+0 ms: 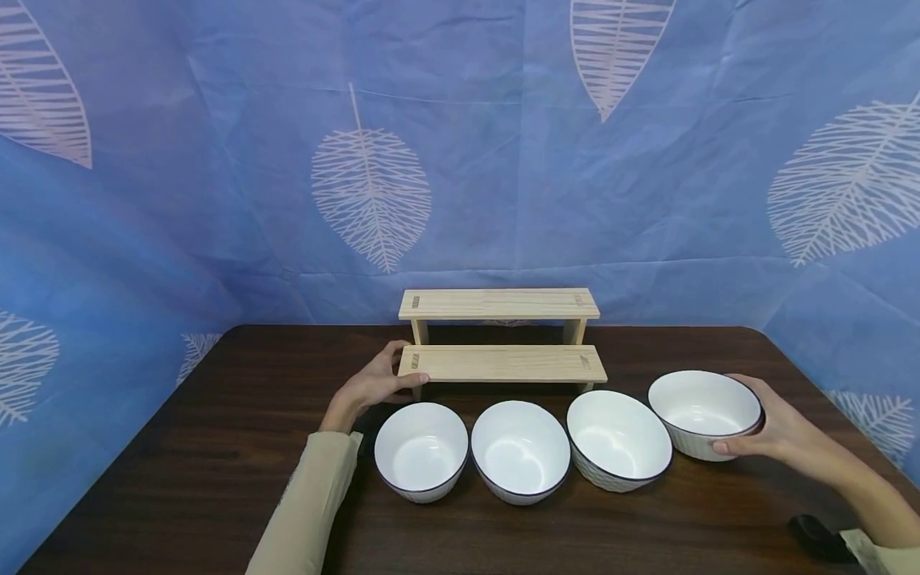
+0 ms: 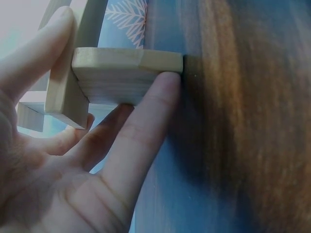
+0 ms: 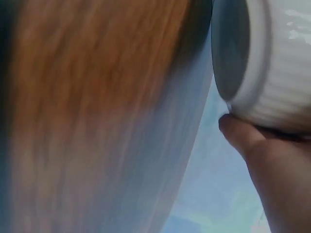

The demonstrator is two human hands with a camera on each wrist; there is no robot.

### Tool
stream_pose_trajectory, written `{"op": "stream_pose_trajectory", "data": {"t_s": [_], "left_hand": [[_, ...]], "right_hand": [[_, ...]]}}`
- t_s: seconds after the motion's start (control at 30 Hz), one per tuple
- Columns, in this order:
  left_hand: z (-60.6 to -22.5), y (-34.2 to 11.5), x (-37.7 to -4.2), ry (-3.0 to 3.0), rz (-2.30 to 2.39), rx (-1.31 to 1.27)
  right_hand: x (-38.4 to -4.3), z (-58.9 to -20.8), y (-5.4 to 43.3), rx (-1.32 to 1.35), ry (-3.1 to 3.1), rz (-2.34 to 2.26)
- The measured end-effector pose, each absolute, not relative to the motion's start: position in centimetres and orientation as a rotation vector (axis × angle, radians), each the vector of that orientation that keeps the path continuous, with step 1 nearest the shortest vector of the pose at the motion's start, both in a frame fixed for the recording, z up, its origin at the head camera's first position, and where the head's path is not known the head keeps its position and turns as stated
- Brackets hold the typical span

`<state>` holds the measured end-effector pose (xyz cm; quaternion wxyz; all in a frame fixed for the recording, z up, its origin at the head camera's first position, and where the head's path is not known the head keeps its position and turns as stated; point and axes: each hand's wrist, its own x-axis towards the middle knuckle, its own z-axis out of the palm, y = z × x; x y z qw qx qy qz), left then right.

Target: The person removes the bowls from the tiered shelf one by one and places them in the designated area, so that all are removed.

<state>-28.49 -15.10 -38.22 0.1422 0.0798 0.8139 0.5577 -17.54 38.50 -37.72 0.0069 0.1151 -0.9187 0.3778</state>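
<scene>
A pale two-tier wooden display shelf (image 1: 503, 364) stands at the back middle of the table. My left hand (image 1: 372, 383) grips the left end of its lower step, thumb on the board and fingers against the side leg (image 2: 116, 80). At the right, my right hand (image 1: 779, 423) holds a white bowl (image 1: 704, 403) with a dark rim, thumb on the near side and fingers round the far side. The underside of this bowl (image 3: 232, 53) shows in the right wrist view, with a gap between it and the tabletop.
Three similar white bowls, the left one (image 1: 422, 451), the middle one (image 1: 521, 451) and the right one (image 1: 618, 442), stand in a row before the shelf. The dark wooden table (image 1: 180, 455) ends at a blue leaf-patterned cloth (image 1: 489, 184) behind.
</scene>
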Motion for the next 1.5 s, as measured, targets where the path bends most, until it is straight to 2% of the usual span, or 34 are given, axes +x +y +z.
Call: {"op": "stream_pose_trajectory", "data": {"t_s": [0.8,1.23,1.5], "left_hand": [[-38.3,-15.1,-28.7,2.364,1.603,0.238],[-38.5,-15.2,-29.1,2.384,1.607,0.294],[-38.9,-14.9,-29.4,2.399,1.626,0.275]], "right_hand": [[-16.6,-40.0,41.9,0.648,-2.941,1.34],[-17.8,-38.3,41.6,0.681,-2.857,1.149],[-18.5,-37.4,41.0,0.586,-2.845,1.123]]}}
